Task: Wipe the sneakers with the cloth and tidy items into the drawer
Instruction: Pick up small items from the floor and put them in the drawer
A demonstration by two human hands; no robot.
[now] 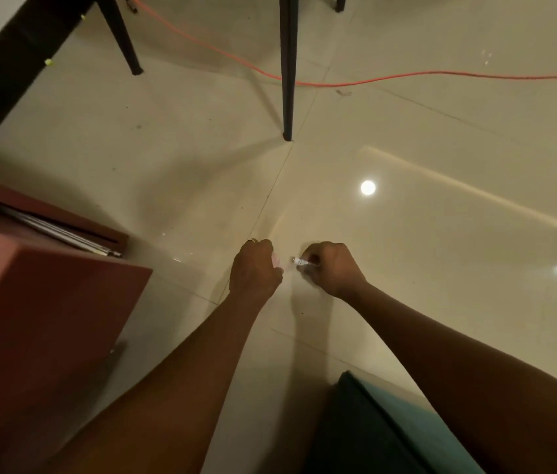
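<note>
A small white tube (301,261) sits in the right hand (333,268), pinched between curled fingers with one end poking out toward the left hand (254,268). The left hand is curled too, closed round a pale pinkish piece (276,260) that is mostly hidden, so what it is cannot be told. A ring (251,240) shows on one of its fingers. The two hands are close together but apart, held over the glossy tiled floor (407,131).

To the left stands a reddish-brown cabinet (48,302) with its drawer (41,208) pulled out, a metal runner (51,229) showing along its side. A teal cushion (389,432) lies between the forearms at the bottom edge. Farther off, a dark chair leg (287,80) stands on the tiles and an orange cable (407,77) trails across the floor behind it.
</note>
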